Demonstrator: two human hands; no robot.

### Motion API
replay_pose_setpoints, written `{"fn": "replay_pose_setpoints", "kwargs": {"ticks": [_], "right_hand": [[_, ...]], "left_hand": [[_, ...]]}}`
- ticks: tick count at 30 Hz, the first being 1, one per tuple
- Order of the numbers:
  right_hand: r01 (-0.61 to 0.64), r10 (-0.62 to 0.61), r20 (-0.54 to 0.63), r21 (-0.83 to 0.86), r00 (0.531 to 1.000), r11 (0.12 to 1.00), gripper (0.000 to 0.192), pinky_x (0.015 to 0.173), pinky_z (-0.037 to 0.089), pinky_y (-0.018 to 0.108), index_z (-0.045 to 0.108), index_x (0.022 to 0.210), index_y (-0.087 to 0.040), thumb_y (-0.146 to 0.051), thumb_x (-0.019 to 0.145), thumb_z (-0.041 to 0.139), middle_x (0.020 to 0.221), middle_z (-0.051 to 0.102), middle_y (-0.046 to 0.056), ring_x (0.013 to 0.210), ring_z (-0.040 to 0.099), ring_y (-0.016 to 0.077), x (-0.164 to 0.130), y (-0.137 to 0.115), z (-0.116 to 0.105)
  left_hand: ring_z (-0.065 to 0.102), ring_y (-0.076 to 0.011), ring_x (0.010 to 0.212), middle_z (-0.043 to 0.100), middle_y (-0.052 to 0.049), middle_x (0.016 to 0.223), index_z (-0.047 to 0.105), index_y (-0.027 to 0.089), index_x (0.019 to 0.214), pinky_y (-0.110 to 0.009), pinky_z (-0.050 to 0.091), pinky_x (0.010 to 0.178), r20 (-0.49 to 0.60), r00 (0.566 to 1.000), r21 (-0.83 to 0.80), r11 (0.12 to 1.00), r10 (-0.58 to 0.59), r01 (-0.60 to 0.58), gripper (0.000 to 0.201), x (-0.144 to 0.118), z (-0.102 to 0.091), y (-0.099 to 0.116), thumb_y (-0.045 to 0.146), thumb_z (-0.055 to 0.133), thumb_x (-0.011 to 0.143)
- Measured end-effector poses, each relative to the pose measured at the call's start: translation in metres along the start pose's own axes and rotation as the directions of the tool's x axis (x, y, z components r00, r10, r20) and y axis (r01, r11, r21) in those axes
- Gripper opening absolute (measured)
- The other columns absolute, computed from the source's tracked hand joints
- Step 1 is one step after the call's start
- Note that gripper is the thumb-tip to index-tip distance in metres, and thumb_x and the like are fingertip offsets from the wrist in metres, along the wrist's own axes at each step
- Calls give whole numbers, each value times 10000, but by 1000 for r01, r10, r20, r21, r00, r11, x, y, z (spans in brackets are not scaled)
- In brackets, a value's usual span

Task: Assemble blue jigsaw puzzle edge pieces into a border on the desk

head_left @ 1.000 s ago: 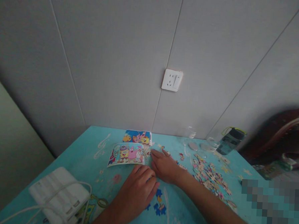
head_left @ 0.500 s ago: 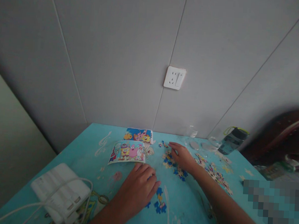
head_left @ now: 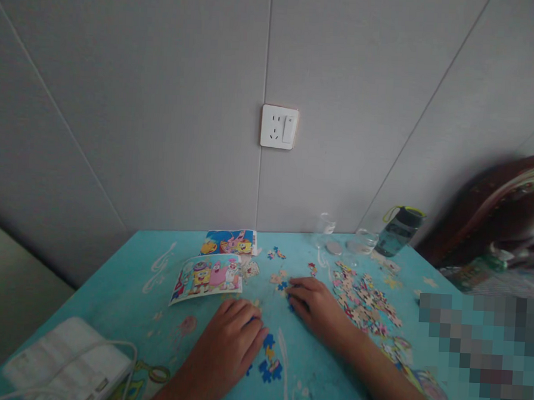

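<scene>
My left hand (head_left: 230,341) rests on the table with its fingers curled; a bit of blue shows under the fingertips, but what they hold is hidden. Just right of it lies a joined cluster of blue and yellow jigsaw pieces (head_left: 269,367). My right hand (head_left: 319,305) reaches in from the right, fingers stretched and apart, touching small blue and beige jigsaw pieces (head_left: 281,281). Its palm covers part of that group. Beyond my left hand lies a curled cartoon picture sheet (head_left: 213,276), overlapping a second picture card (head_left: 231,242).
A large heap of loose jigsaw pieces (head_left: 367,301) spreads to the right. Clear plastic containers (head_left: 364,241) and a dark bottle (head_left: 398,231) stand at the back right. A white device with cables (head_left: 73,360) occupies the front left. Several stray pieces (head_left: 277,253) lie near the wall.
My right hand has drawn back from the far stray pieces towards the nearer blue and beige ones. The view has shifted to the right. My left hand stays beside the joined cluster.
</scene>
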State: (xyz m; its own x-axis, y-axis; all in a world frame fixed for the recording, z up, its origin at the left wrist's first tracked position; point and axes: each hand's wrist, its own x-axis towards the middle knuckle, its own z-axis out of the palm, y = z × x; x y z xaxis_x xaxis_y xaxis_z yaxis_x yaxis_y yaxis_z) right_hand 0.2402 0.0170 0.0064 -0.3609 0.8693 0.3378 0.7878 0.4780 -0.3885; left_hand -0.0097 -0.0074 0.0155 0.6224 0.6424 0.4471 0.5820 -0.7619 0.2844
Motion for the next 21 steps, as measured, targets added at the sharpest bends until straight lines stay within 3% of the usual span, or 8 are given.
{"fn": "replay_pose_setpoints", "kwargs": {"ticks": [9, 13, 17, 21], "right_hand": [[-133, 125, 57, 155, 991, 979, 93, 831, 471, 307, 737, 889, -210, -194, 886, 646, 887, 706, 40, 881, 632, 194, -1, 5, -9], [-242, 242, 38, 293, 970, 925, 93, 706, 454, 278, 730, 890, -197, -229, 886, 643, 823, 705, 22, 746, 619, 166, -3, 0, -11], [-334, 369, 21, 471, 929, 816, 155, 632, 428, 269, 725, 866, -179, -319, 875, 660, 738, 674, 10, 666, 573, 152, -1, -2, -15], [-368, 425, 99, 697, 900, 616, 222, 593, 425, 260, 713, 902, -167, -381, 843, 698, 701, 636, -6, 615, 542, 128, 1, -10, -18]], "left_hand": [[562, -223, 953, 643, -45, 962, 643, 185, 927, -423, 436, 870, -4, 1000, -18, 1000, 21, -21, 149, 0, 0, 3, 156, 502, 962], [564, -230, 966, 646, -51, 969, 651, 191, 979, -431, 438, 881, 40, 999, -35, 999, 6, -5, 143, 2, -2, 9, 196, 509, 966], [561, -238, 1003, 650, -63, 1025, 645, 198, 1071, -440, 433, 911, 56, 998, -56, 998, -21, 25, 179, 1, 0, 8, 209, 494, 975], [563, -246, 1054, 652, -71, 1099, 612, 218, 1198, -455, 426, 953, 57, 992, -126, 985, -114, 120, 250, 1, 3, 9, 231, 485, 983]]}}
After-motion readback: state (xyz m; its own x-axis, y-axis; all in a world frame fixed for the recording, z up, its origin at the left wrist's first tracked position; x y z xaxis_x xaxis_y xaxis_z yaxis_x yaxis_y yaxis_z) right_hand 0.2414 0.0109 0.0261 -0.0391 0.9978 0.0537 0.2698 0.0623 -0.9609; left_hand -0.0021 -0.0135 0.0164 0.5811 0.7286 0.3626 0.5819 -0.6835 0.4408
